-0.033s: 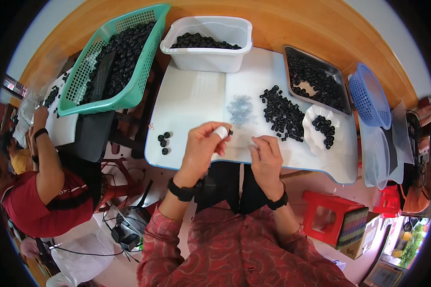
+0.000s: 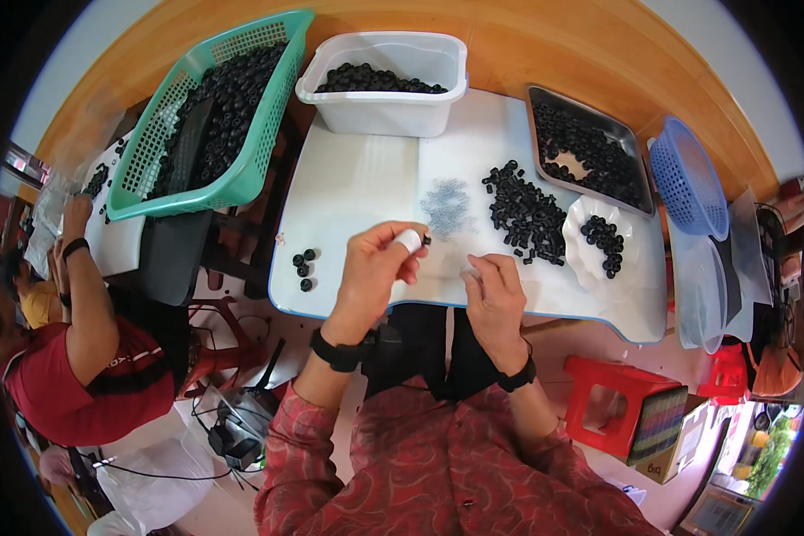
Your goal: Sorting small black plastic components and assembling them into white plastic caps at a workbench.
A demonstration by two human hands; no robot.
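My left hand is raised over the front edge of the white table, closed in a pinch. A small black plastic part sticks out past the white cover on one of its digits. To the right, my right hand holds thumb and forefinger together; whatever they pinch is too small to name. Beyond my hands lies a scatter of tiny grey metal pieces. A heap of short black cylindrical parts spreads to its right. Several round black parts sit at the left front.
At the back stand a green basket and a white tub, both with black parts. A metal tray, a white scalloped dish and a blue basket are at right. A co-worker sits left; a red stool stands lower right.
My left hand has shifted very slightly left and up, with the small black part still in it. My right hand is nearly unmoved.
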